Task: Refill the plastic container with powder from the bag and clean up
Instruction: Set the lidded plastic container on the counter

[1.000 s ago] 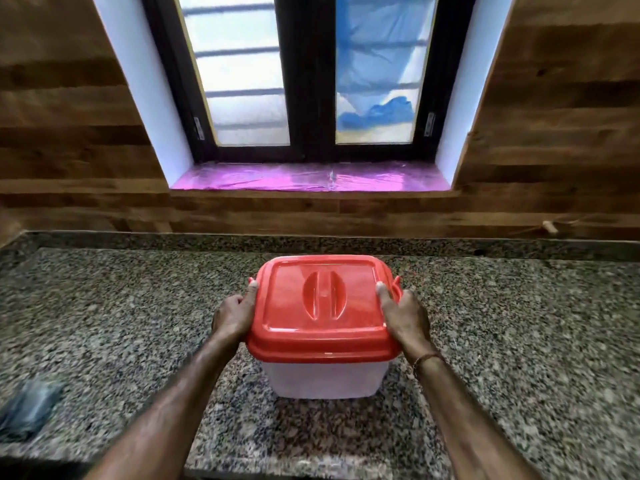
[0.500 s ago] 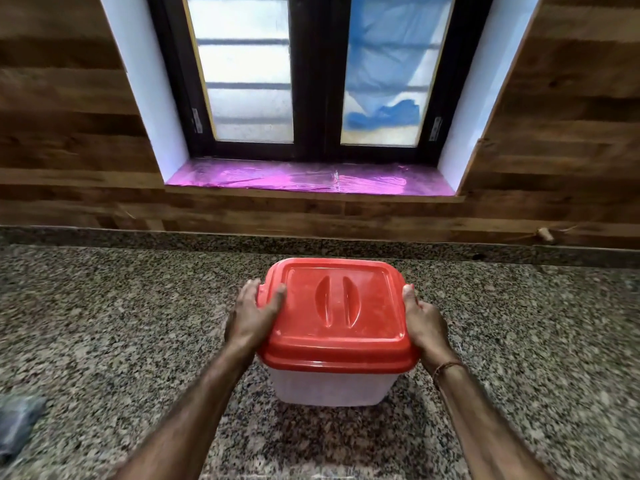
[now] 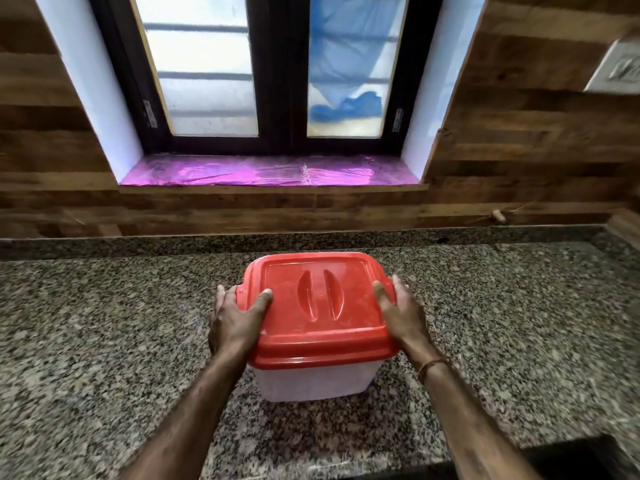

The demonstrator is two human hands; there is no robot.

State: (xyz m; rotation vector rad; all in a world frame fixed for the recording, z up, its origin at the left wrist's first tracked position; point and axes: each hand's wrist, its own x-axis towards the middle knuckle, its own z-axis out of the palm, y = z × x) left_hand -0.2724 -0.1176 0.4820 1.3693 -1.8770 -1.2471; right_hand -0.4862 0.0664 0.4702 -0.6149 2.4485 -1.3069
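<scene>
A translucent white plastic container (image 3: 313, 381) with a red lid (image 3: 320, 306) stands on the speckled granite counter (image 3: 104, 341). The lid lies flat on it, with a raised handle at its middle. My left hand (image 3: 233, 318) clasps the lid's left edge, thumb on top. My right hand (image 3: 401, 311) clasps the right edge the same way. No powder bag is in view.
A window with a purple-covered sill (image 3: 270, 174) sits in the wood-panelled wall behind the counter. A wall switch plate (image 3: 616, 69) shows at the upper right. A dark opening (image 3: 585, 455) cuts the counter's front right corner.
The view has shifted right, so the dark object at the left counter edge has left the frame. My thumbs have moved further onto the lid. The container stays on the counter.
</scene>
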